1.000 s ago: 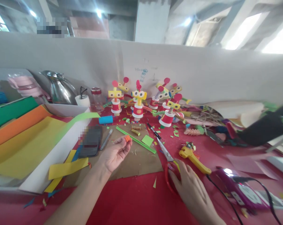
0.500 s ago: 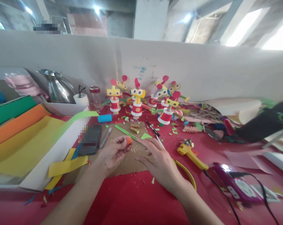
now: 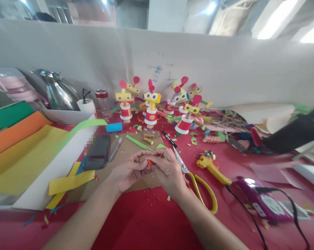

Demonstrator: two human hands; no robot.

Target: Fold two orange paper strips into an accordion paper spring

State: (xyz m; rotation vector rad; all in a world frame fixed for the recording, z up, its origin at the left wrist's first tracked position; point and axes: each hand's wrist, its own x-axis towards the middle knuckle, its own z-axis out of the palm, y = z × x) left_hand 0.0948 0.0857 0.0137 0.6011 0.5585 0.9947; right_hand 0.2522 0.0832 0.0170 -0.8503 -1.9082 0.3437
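A small orange piece (image 3: 150, 163), seemingly folded or coiled paper, sits between my fingertips, mostly covered by them. My left hand (image 3: 132, 170) pinches it from the left with thumb and forefinger. From the other side, the thumb and fingers of my right hand (image 3: 169, 170) close on it. Beneath both hands lies a brown cardboard sheet (image 3: 120, 139). Just beyond them are a green paper strip (image 3: 138, 142) and two folded paper springs (image 3: 148, 140). Scissors with yellow handles (image 3: 211, 194) rest beside my right hand.
Several paper-cup robot figures (image 3: 151, 117) stand at the back. To the left are a box of coloured paper (image 3: 29, 194), a phone (image 3: 98, 152) and a blue paper tube (image 3: 114, 127). A yellow glue gun (image 3: 214, 172) and a purple device (image 3: 263, 205) lie right.
My right hand has moved left and closed its fingers onto the orange piece beside my left hand. The scissors show more fully now. The view has tipped slightly downward.
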